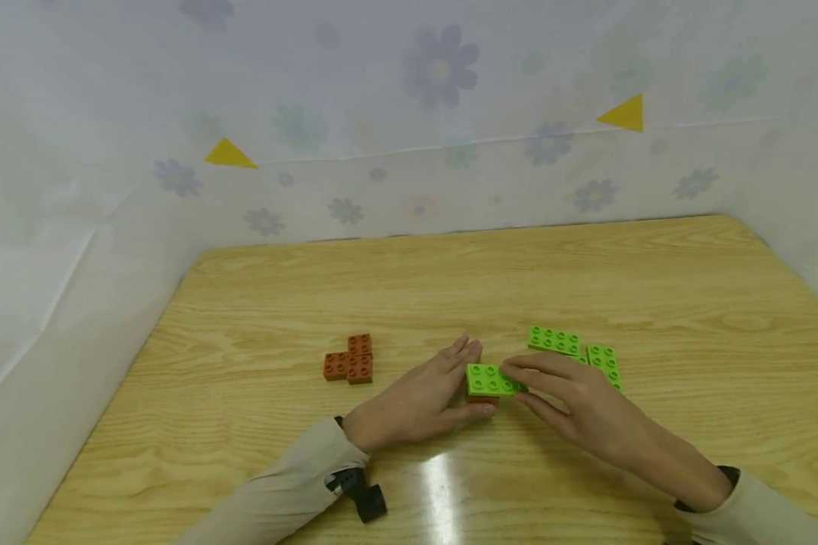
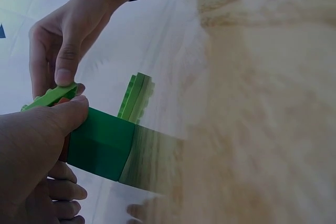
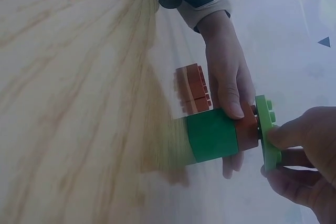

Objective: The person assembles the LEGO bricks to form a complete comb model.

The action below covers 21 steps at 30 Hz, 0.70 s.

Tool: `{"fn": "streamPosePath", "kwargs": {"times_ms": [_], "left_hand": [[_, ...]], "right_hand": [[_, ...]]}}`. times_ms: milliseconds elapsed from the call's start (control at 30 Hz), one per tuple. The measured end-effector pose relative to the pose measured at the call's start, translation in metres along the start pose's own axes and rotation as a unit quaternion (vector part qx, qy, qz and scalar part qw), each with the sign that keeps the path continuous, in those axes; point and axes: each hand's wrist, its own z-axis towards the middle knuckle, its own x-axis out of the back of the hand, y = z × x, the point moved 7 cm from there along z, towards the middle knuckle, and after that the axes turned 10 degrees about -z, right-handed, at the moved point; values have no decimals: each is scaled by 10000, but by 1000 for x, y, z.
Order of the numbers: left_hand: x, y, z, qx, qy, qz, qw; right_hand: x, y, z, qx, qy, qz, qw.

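Near the middle of the tabletop point(image 1: 586, 265) stands a small stack point(image 3: 220, 134): a dark green brick at the bottom, a brown brick on it, and a light green plate point(image 1: 492, 380) on top.

The left hand point(image 1: 419, 401) is at the stack's left side. Its thumb is curled against the near face of the stack, its fingers lie straight along the far side, so its grip has the stack between thumb and fingers.

The right hand point(image 1: 572, 401) is at the stack's right side. Thumb and fingers pinch the right end of the plate, the thumb pressing on its edge in the wrist view.

Well to the left of the stack lies an L-shaped cluster of brown bricks point(image 1: 350, 360). Just right of and behind the stack, past the right hand's fingers, lie two more light green plates point(image 1: 576, 350) side by side, flat on the tabletop. Behind the tabletop hangs a flowered sheet with two yellow triangles point(image 1: 229, 154).
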Motion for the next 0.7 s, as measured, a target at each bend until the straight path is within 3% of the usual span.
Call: {"fn": "streamPosePath", "kwargs": {"times_ms": [200,700], "left_hand": [[0,-1,-1,64,-29,-121,9999],[0,-1,-2,126,-126,-118,9998]], "right_hand": [[0,-4,2,316,48,-244,9992],[0,-7,2,447,-190,-471,9977]]}}
